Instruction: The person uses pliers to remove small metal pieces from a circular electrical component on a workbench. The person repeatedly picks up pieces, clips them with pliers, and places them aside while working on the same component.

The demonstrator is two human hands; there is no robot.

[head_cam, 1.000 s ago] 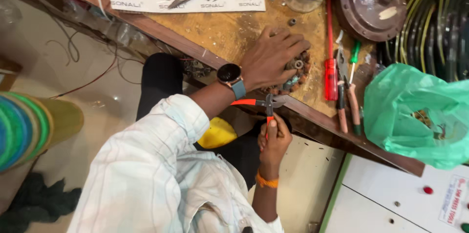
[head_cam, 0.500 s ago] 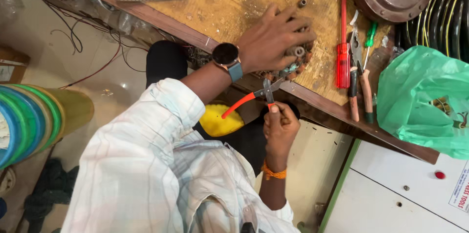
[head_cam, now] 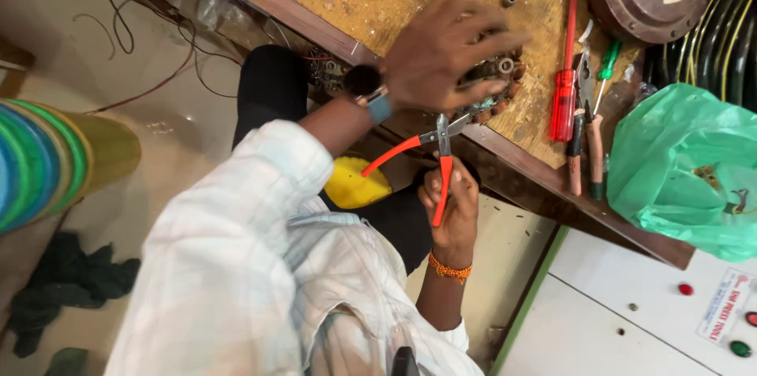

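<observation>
Pliers [head_cam: 436, 157] pinched in right hand [head_cam: 451, 204]; left hand [head_cam: 441, 53] spread flat on stator [head_cam: 495, 83] — best brace firm, nip w/ tips only.

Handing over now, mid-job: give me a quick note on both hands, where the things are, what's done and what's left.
Left hand: spread over the round wound part near the edge of the wooden bench, pressing it down.
Right hand: below the bench edge, gripping one orange handle of the pliers. The handles are apart and the nose is up at the part's edge.
Nearby: red screwdriver, green screwdriver and green plastic bag to the right.
Done: part pinned, pliers in place.
Left: whatever the nose grips is hidden. Nothing shows as pulled or cut yet.
</observation>
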